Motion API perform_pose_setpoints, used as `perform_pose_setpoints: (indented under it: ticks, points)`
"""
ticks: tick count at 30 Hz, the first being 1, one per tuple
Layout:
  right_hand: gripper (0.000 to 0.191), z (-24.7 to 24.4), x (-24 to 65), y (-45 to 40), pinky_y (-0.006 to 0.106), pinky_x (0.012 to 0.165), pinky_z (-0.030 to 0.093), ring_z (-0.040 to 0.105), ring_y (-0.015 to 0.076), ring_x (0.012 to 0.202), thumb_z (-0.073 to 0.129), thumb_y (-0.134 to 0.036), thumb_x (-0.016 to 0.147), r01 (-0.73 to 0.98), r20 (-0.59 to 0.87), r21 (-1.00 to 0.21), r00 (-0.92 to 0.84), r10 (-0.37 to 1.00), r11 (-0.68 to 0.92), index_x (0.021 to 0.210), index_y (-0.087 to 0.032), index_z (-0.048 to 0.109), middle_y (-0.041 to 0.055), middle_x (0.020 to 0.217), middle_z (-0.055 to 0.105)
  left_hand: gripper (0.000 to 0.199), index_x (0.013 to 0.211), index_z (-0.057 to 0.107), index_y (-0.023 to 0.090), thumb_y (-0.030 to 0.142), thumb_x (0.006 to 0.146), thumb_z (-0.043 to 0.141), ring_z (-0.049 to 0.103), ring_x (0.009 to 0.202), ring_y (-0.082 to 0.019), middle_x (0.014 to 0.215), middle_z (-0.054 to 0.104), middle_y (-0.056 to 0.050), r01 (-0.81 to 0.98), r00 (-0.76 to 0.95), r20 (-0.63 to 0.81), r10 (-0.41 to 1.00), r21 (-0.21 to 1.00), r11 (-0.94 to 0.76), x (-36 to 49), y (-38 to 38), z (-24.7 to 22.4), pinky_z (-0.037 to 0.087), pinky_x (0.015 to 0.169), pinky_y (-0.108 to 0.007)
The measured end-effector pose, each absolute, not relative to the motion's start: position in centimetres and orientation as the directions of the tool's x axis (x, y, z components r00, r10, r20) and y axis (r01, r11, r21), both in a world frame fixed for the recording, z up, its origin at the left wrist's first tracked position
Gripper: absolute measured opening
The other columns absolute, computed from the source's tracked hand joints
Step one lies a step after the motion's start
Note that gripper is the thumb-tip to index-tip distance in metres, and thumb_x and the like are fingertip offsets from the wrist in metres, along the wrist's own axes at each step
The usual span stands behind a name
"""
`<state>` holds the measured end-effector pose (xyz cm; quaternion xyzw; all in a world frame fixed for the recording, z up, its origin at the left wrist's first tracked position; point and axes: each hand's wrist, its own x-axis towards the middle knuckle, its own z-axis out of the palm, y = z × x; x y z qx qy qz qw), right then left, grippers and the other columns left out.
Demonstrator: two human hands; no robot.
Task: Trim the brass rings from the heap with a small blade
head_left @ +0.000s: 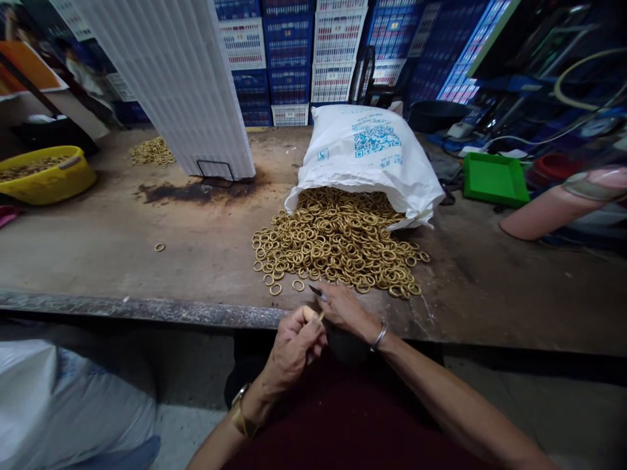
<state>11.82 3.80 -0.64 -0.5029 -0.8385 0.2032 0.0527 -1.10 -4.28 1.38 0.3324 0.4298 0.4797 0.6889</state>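
Gold-coloured rings [337, 248] lie in a large heap on the worn bench [206, 274], spilling from the mouth of a white printed sack [337, 153]. Head view: the left hand [292, 343] pinches a small gold-coloured piece [322, 316], apparently a ring seen edge-on, between thumb and forefinger, just beyond the bench's near edge. The right hand [347, 309], beside it at the heap's front, has its grip closed on a small dark-pointed tool [316, 291], largely hidden by the fingers. A single loose ring [159, 247] lies well apart to the left. Farther off are a small ring pile [153, 152] and a yellow basin [73, 181] holding many similar pieces. Progress, as judged: one piece is in hand, and the heap appears largely unhandled. Whether the basin or small pile holds finished pieces cannot be determined.
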Motion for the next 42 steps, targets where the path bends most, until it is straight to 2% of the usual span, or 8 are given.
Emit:
perform_pose_setpoints:
  ticks: [7,11,16,22,26,31,38,42]
  points:
    - [0.025,-1.2,8.1,4.4,0.025,0.058,0.033,0.06,0.0193,0.07,0.041,-0.038,0.083,0.925,-0.052,-0.232,-0.322,0.945,0.302,0.095,-0.018,0.05,0.0072,0.077,0.064,0.031,0.066,0.043,0.015,0.041,0.071,0.059,0.036,0.04,-0.002,0.072,0.056,-0.001,-0.625,0.089,-0.377,0.922,0.7,0.346,-2.3,-3.6,0.4,0.019,0.035,-0.015]
    - [0.016,-1.7,7.1,4.8,0.025,0.058,0.034,0.061,0.0203,0.072,0.044,-0.025,0.08,0.938,-0.069,-0.194,-0.306,0.95,0.288,0.093,-0.019,0.05,0.0067,0.079,0.065,0.026,0.072,0.045,0.016,0.038,0.073,0.059,0.037,0.042,-0.002,0.072,0.057,-0.001,-0.68,0.04,-0.415,0.909,0.656,0.329,-2.9,-3.5,-1.3,0.02,0.036,-0.015]
    - [0.017,-2.4,7.4,5.2,0.026,0.06,0.035,0.061,0.0203,0.074,0.045,-0.019,0.076,0.921,-0.026,-0.223,-0.334,0.942,0.32,0.092,-0.017,0.05,0.0074,0.08,0.065,0.032,0.083,0.049,0.019,0.031,0.062,0.07,0.043,0.045,-0.005,0.067,0.055,0.002,-0.76,0.137,-0.429,0.893,0.533,0.372,-3.4,-2.9,-2.1,0.022,0.037,-0.015]
    - [0.017,-2.5,9.2,5.0,0.022,0.058,0.033,0.057,0.0152,0.066,0.047,-0.019,0.073,0.839,0.052,-0.392,-0.389,0.92,0.377,0.088,-0.017,0.051,0.0034,0.073,0.062,0.028,0.069,0.051,0.013,0.025,0.058,0.073,0.049,0.05,-0.007,0.066,0.056,-0.001,-0.816,0.087,-0.535,0.84,0.446,0.369,-3.7,-2.3,-1.5,0.023,0.035,-0.013]
    - [0.01,-2.0,10.9,3.9,0.02,0.059,0.035,0.052,0.0112,0.061,0.043,-0.022,0.078,0.672,0.214,-0.591,-0.402,0.89,0.446,0.082,-0.018,0.051,0.001,0.07,0.058,0.023,0.068,0.05,0.014,0.021,0.061,0.07,0.051,0.052,-0.008,0.062,0.054,0.0,-0.808,0.094,-0.503,0.859,0.466,0.361,-3.1,-2.2,-1.1,0.026,0.036,-0.013]
    - [0.011,-2.0,12.7,2.1,0.02,0.055,0.035,0.048,0.0103,0.055,0.043,-0.024,0.079,0.59,0.375,-0.613,-0.369,0.85,0.526,0.08,-0.018,0.052,0.0,0.065,0.054,0.024,0.079,0.055,0.014,0.027,0.064,0.068,0.052,0.052,-0.008,0.062,0.053,0.001,-0.759,0.115,-0.51,0.852,0.508,0.407,-1.7,-2.4,-0.6,0.028,0.037,-0.013]
    - [0.012,-1.9,13.6,1.2,0.02,0.053,0.034,0.047,0.01,0.051,0.045,-0.026,0.08,0.585,0.41,-0.582,-0.389,0.825,0.565,0.083,-0.017,0.053,-0.0004,0.062,0.054,0.029,0.076,0.05,0.016,0.037,0.065,0.066,0.04,0.04,-0.002,0.06,0.047,0.005,-0.567,0.126,-0.411,0.903,0.717,0.405,0.0,-3.2,0.2,0.019,0.035,-0.012]
    - [0.017,-1.2,13.5,1.3,0.019,0.053,0.034,0.045,0.0088,0.053,0.044,-0.031,0.081,0.52,0.325,-0.711,-0.353,0.877,0.473,0.078,-0.017,0.053,-0.0013,0.062,0.052,0.027,0.072,0.049,0.016,0.041,0.07,0.059,0.034,0.038,-0.003,0.054,0.044,0.006,-0.312,-0.037,-0.302,0.952,0.909,0.276,0.2,-3.3,0.0,0.021,0.036,-0.015]
